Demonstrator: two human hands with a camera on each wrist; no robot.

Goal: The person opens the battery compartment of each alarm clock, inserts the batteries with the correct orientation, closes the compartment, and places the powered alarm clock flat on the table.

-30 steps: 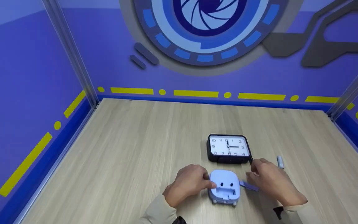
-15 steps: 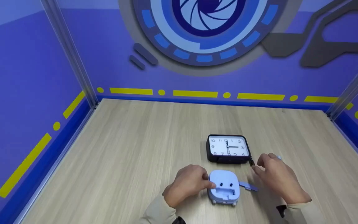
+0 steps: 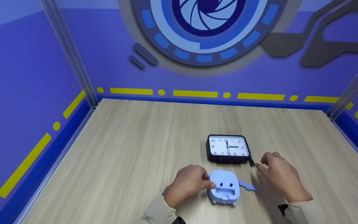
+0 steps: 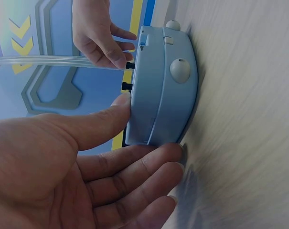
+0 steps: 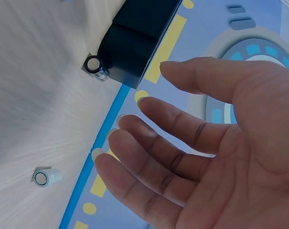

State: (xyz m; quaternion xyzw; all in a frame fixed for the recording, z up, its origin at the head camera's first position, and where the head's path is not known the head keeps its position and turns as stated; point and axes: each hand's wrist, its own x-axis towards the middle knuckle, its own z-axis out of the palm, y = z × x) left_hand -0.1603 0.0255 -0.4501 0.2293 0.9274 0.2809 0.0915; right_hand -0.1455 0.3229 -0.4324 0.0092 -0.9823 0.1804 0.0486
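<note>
Face down on the table lies a light-blue clock (image 3: 223, 179), two black knobs on its back and its battery slot uncovered. My left hand (image 3: 190, 182) holds its left side, thumb on the back and fingers at the edge, as the left wrist view shows. A loose blue battery cover (image 3: 248, 186) lies just right of it. My right hand (image 3: 280, 175) hovers with loosely bent fingers, nothing between them. Nearest its fingertips is a dark battery (image 3: 251, 161), beside the corner of a black clock (image 3: 228, 146). A pale battery (image 5: 48, 177) appears in the right wrist view; the hand hides it in the head view.
The wooden table (image 3: 129, 149) is bounded by a blue back wall (image 3: 194, 82) and side walls. Metal posts (image 3: 70, 53) stand at the corners. Bare tabletop shows left of the left hand and behind the black clock.
My right hand has drawn off to the right, away from the dark battery by the black clock, and now covers the pale battery in the head view. The left hand and blue clock stay put.
</note>
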